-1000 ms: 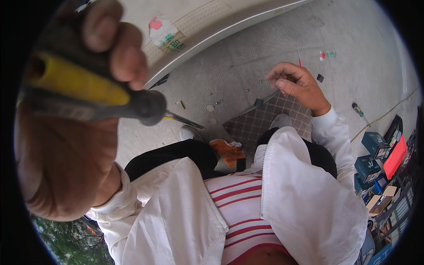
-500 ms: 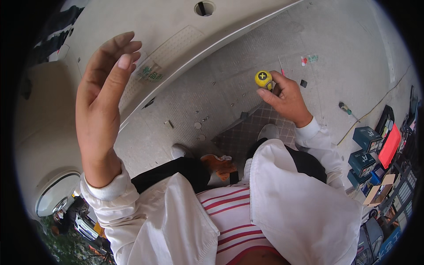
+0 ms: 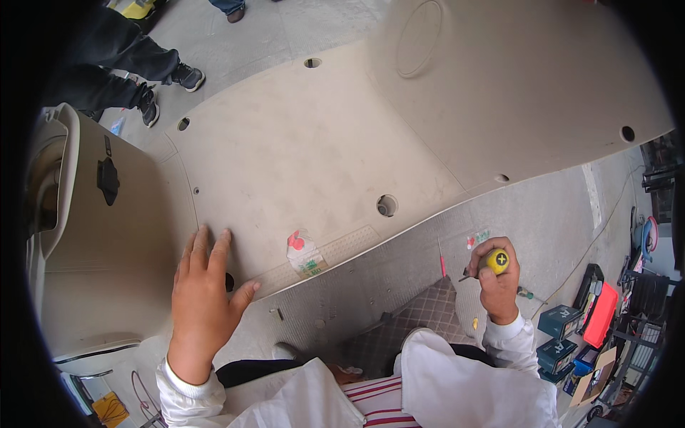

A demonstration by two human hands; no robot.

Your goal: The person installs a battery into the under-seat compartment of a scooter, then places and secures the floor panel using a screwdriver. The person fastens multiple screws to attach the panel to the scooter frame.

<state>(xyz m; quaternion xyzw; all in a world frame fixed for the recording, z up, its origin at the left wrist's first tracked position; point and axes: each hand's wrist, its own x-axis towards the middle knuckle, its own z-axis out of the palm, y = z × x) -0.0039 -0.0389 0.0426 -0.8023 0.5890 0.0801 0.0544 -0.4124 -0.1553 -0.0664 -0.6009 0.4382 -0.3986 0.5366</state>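
A large beige plastic panel [image 3: 314, 128], which looks like a vehicle's footboard, stretches across the view, with several round holes in it. My left hand [image 3: 207, 292] lies on its near left part with the fingers spread, beside a dark hole. A clear sticker or wrapper with red and green print [image 3: 304, 253] is on the panel's near edge. To the right, over the floor, my right hand [image 3: 497, 282] is closed round a screwdriver [image 3: 496, 261] with a yellow handle. The handle's end faces up and a bit of the dark shaft shows below the fingers.
A red-handled tool [image 3: 442, 266] lies on the concrete beside a checked mat [image 3: 437, 307]. At right are a green-handled screwdriver [image 3: 524, 293], dark green boxes [image 3: 559, 322], a red case [image 3: 601, 314] and an open carton [image 3: 594, 378]. Another person's legs [image 3: 139, 60] stand at far left.
My left hand has come down from the air onto the panel. My right hand, still holding the screwdriver, shows lower and further right. The view has tilted up, showing more of the panel.
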